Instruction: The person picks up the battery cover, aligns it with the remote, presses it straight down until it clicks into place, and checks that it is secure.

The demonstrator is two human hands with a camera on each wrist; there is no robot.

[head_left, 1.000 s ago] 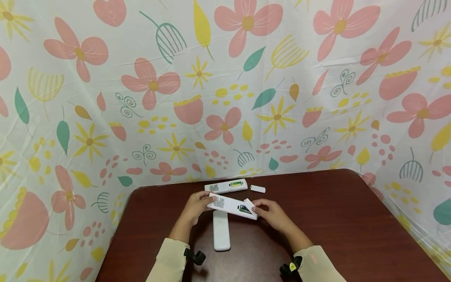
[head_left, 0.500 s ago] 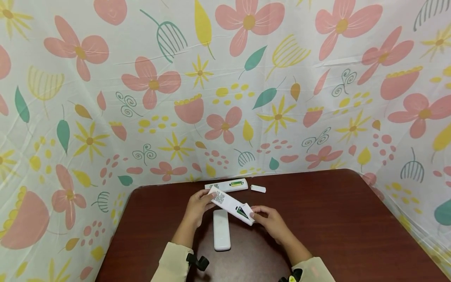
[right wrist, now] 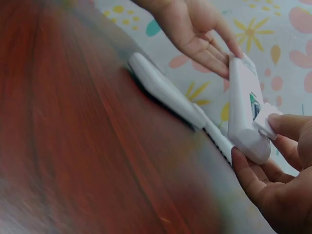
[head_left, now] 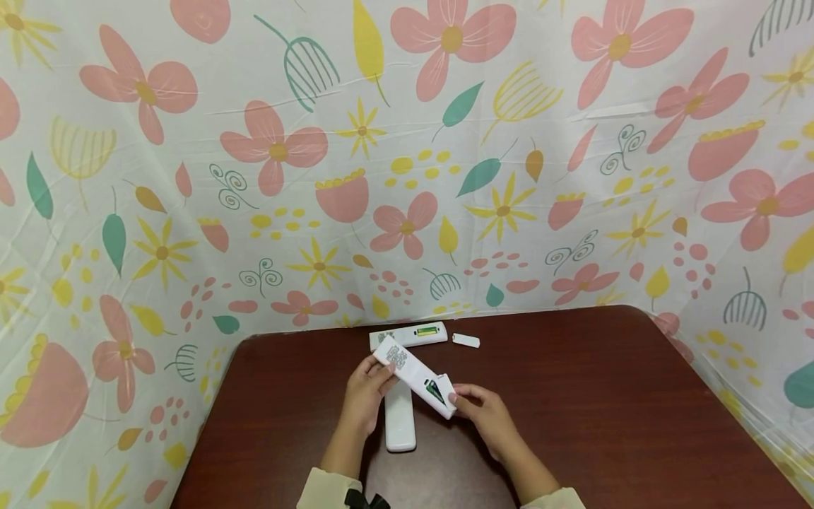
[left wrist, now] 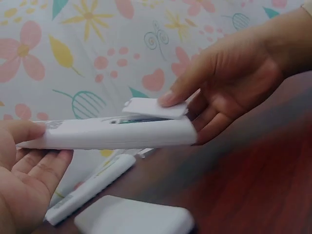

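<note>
White remotes number three: one held (head_left: 415, 375) above the brown table (head_left: 604, 396), left hand (head_left: 369, 385) gripping its far end, right hand (head_left: 480, 410) pinching its battery cover (head_left: 446, 387); two lie flat (head_left: 399, 420), (head_left: 409, 334). One loose cover (head_left: 466, 341) sits nearby.

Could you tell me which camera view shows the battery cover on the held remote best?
The left wrist view: the cover lies in profile, tilted on the remote, under the right hand's thumb. The right wrist view shows it partly hidden; the head view shows it tiny.
</note>
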